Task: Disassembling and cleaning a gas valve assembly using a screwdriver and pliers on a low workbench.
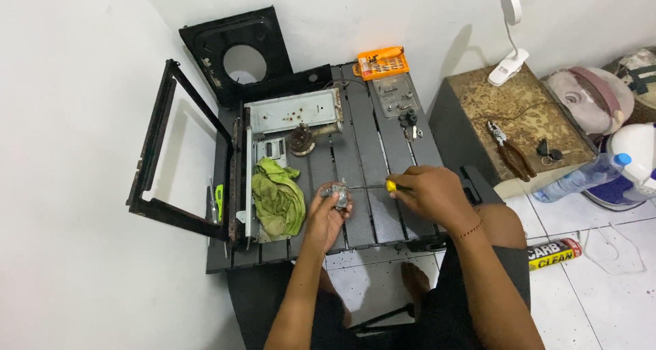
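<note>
The left hand [326, 213] clasps a small grey metal part [336, 195] over the dark slatted table [369, 152] while the right hand [429, 194], fist closed, drives a yellow-handled screwdriver [379, 185] into it; keeping the shaft square should prevent slipping.

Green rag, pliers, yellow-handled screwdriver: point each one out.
green rag [277, 198], head view, middle of the crumpled cloth
pliers [507, 149], head view, on the handles
yellow-handled screwdriver [369, 185], head view, on the metal shaft

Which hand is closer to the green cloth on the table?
Left. The left hand holds a small metal part just right of the green cloth; the right hand, gripping a screwdriver, is farther right.
</note>
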